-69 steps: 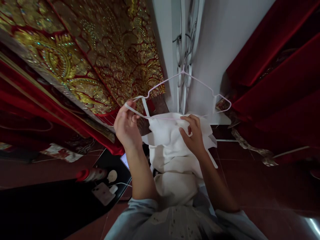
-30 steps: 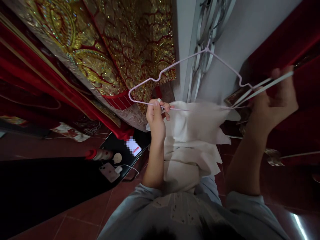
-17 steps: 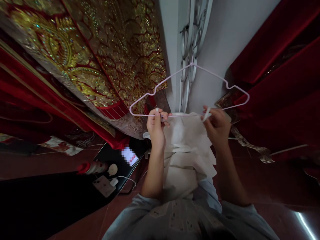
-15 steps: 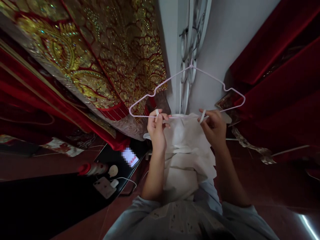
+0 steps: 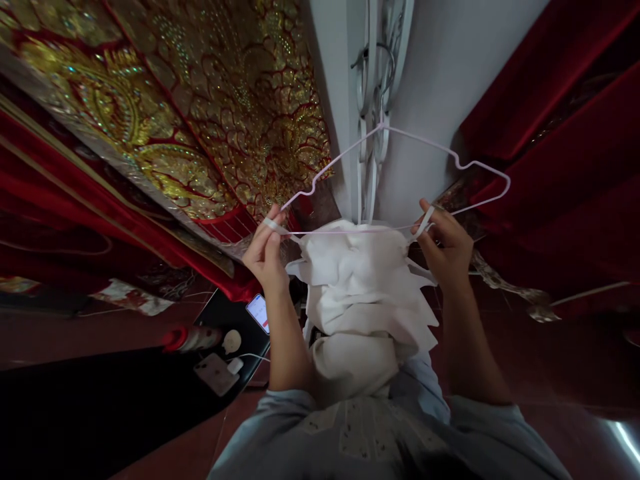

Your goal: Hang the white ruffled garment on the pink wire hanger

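A pink wire hanger (image 5: pixel 345 155) hangs from white metalwork in front of me. My left hand (image 5: pixel 267 250) is at the hanger's lower left corner, a white loop stretched over its fingers. At the right end of the bottom bar, my right hand (image 5: pixel 445 243) is closed round another white loop. Both loops run toward the top corners of a white cloth (image 5: pixel 355 280), which drapes below the bar and over my lap in loose folds.
Gold sequined fabric (image 5: pixel 200 113) and red cloth hang at the left, more red cloth (image 5: pixel 565 160) at the right. A black table (image 5: pixel 210 313) at the lower left bears a lit phone (image 5: pixel 259 312), another phone (image 5: pixel 216 373), a charger and a red-capped bottle (image 5: pixel 193 338).
My left hand has moved left to the hanger's corner and my right hand slightly right. The loops are farther apart, and the cloth's top edge is spread wider.
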`<state>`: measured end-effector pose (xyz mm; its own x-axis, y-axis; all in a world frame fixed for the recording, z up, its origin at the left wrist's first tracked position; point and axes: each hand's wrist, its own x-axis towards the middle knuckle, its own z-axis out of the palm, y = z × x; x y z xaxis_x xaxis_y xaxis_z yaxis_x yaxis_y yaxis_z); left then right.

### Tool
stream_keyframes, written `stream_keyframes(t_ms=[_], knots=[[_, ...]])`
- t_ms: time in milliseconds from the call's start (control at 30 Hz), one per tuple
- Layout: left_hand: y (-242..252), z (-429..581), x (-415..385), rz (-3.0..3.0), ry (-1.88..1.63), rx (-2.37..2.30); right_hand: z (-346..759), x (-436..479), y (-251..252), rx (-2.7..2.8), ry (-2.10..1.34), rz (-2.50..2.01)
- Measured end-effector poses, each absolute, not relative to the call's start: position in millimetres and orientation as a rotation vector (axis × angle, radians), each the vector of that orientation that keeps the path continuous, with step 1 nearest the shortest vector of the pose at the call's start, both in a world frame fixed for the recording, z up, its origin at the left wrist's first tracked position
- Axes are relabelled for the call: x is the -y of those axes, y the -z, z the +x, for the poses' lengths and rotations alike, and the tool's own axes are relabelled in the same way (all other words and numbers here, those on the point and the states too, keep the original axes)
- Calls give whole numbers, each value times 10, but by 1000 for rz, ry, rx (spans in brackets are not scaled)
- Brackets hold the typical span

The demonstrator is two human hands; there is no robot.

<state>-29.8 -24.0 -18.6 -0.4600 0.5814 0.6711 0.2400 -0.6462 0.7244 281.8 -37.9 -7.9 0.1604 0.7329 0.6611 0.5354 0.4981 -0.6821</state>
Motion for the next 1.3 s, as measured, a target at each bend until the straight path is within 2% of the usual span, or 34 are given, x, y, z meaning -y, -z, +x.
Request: stream_keyframes(t_ms=[267,367,533,667,800,933,1100,1300], knots=[[-217,-490,153,1910,-1803,-1156,2824,377,47,1547,-184,-1158],[-364,-428,93,1954,-1625,-1160,2814,386,52,1553,-175,-1143],[-519,-282,4,1914,-1517,-1188,2778,408,87,1527,-191,-1119],[-441,-206,-53,1756,-1661,-1224,2755,425,124,1527,-203,-1142],[-182,-162,-54,1218,-1975,-1077,2711,424,143,1523,-193,-1130],[82,-69,35,812,-1898,-842,2638,416,144,1528,-201,-1069],[182,112,131,804,-1879,-716,2583,421,167,1461,-223,-1074],[24,72,174,854,-1956,-694,2981,254,182,858,-40,-1023]])
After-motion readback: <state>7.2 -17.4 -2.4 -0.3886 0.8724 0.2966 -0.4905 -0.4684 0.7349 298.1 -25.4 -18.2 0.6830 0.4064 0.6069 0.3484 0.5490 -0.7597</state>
